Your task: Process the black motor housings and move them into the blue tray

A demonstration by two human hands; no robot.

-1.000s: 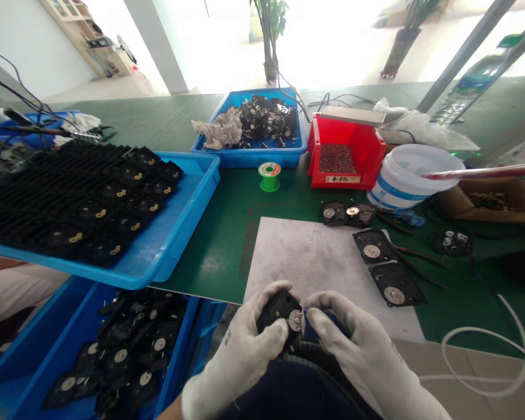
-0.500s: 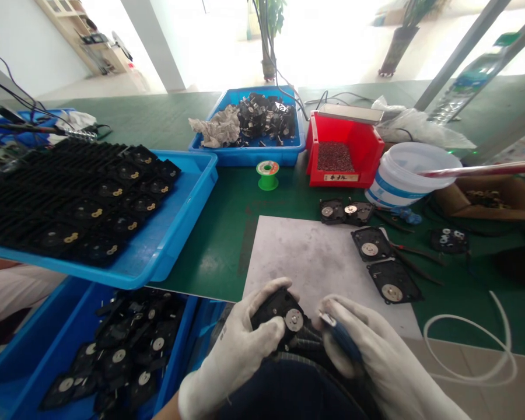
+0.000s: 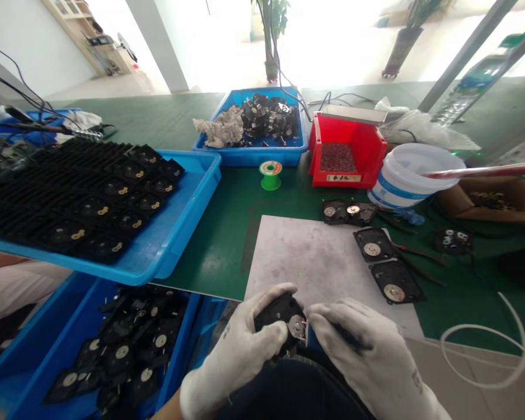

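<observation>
My left hand, in a white glove, grips a black plate-like part with a silver disc, thumb on its face. Close to its right edge is my right hand, also gloved, with its fingers closed round a dark blue tool, mostly hidden by the fingers. The tool's pale tip meets the part's edge beside the disc. Beyond the hands lies a stained white sheet. Two similar parts with discs, an upper one and a lower one, rest at its right edge.
A blue tray of stacked black parts stands left, above a blue bin of disc parts. Behind are another blue tray, green spool, red bin and white bucket. A person's sleeve shows left.
My right hand has moved left and turned, bringing the blue tool's tip to the edge of the held part. The view has shifted slightly; my left hand keeps its grip.
</observation>
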